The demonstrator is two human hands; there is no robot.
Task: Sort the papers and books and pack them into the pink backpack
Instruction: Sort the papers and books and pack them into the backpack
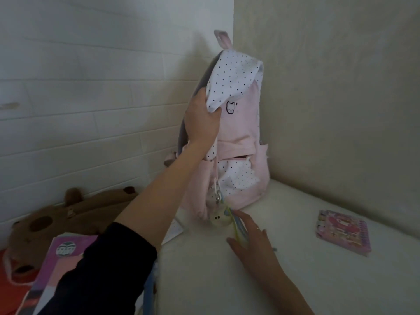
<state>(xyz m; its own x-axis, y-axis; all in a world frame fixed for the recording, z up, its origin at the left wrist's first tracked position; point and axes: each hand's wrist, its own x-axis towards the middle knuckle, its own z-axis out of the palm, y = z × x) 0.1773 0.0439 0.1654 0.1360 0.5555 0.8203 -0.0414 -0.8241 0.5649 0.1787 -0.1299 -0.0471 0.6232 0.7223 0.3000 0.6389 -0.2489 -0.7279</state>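
Nearest the head camera, a dark sleeve (102, 269) covers the left forearm, which reaches up and forward. Left hand (202, 119) grips the white, black-dotted lining flap (231, 80) of the pink backpack (241, 133), thumb and fingers curled round the flap's lower edge, holding the main opening apart. Backpack stands upright on a white padded surface (295, 280), in the corner where a white brick-pattern wall (91, 87) meets a beige wall (341, 87). Front panel bears a small black cat-face outline with a star; no lettering can be read. A front pocket shows dotted lining. A pale round charm (219, 218) hangs from a metal clip on the front.

Right hand (252, 237) lies low beside the backpack's base, fingers spread and nearly straight, touching a thin yellow and blue item (238, 230) whose nature cannot be told.

Pink spiral notebook (343, 233) lies flat on the surface, well apart to the right; its cover print is too blurred to read. Purple and pink book (61, 258) lies lower left, partly under the sleeve, round emblem illegible. Brown plush toy (68, 214) rests against the brick-pattern wall.
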